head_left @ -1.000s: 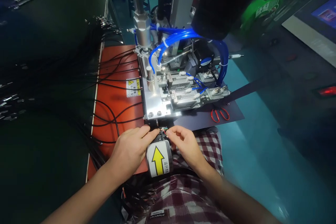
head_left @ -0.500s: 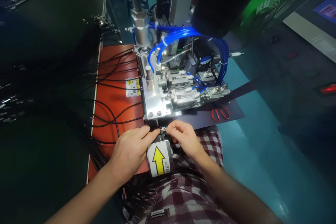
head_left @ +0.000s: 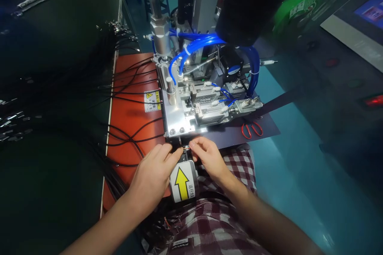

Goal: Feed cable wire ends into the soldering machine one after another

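My left hand (head_left: 157,167) is closed at the front end of the metal machine (head_left: 176,117), its thumb and curled forefinger meeting at a short bit of thin coloured wires (head_left: 186,148). From the other side, my right hand (head_left: 207,155) pinches these wires between thumb and fingertips. The wires look like a cable's end, but the fingers hide most of it. Just below my fingertips is a black feed part with a white cover (head_left: 183,181) bearing a yellow arrow. Black cables (head_left: 134,139) reach the machine's left side across an orange mat (head_left: 125,107).
Red-handled scissors (head_left: 251,130) lie on the dark plate right of the machine. Blue air tubes (head_left: 203,40) arch over it. Bundles of black cables (head_left: 98,48) cover the dark table at left. A screen (head_left: 371,12) stands at far right.
Both hands stay at the same spot with small finger shifts; my left fingers are curled a little more. The whole view has shifted slightly.
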Tool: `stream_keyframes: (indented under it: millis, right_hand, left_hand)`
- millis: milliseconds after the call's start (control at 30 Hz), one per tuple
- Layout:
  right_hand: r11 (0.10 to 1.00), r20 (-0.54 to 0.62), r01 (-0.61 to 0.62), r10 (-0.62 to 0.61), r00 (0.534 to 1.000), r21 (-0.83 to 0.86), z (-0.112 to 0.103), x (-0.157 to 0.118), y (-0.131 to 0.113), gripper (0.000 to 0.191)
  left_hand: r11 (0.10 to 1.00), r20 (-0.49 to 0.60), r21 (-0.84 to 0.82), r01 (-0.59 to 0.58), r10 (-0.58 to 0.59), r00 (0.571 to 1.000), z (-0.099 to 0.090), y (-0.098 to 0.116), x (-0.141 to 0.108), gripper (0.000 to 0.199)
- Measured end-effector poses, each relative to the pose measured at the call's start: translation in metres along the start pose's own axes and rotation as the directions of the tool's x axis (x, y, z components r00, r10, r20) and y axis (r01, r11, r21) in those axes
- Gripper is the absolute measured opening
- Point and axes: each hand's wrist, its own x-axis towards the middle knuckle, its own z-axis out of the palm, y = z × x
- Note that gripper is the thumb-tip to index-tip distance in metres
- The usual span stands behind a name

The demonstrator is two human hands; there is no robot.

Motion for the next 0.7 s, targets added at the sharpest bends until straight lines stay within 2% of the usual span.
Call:
stream_keyframes:
  millis: [267,567,700]
  right_hand:
    - [0.994,0.064,-0.058,0.053,0.997,0.093,0.0,0.0007,0.0003,0.031]
    - [0.995,0.085,-0.003,-0.005,0.996,0.098,-0.001,0.0033,0.0049,0.031]
    - [0.995,0.082,0.003,-0.011,0.997,0.104,-0.0003,0.0034,0.0044,0.032]
  left_hand:
    - [1.0,-0.012,0.025,0.012,-0.012,1.0,0.0002,0.0013,0.0024,0.036]
    - [0.998,-0.001,-0.05,0.027,-0.027,1.0,-0.0028,-0.0018,0.0057,0.038]
    - [0.992,0.011,-0.095,0.078,-0.077,0.997,0.0011,-0.0013,0.0078,0.038]
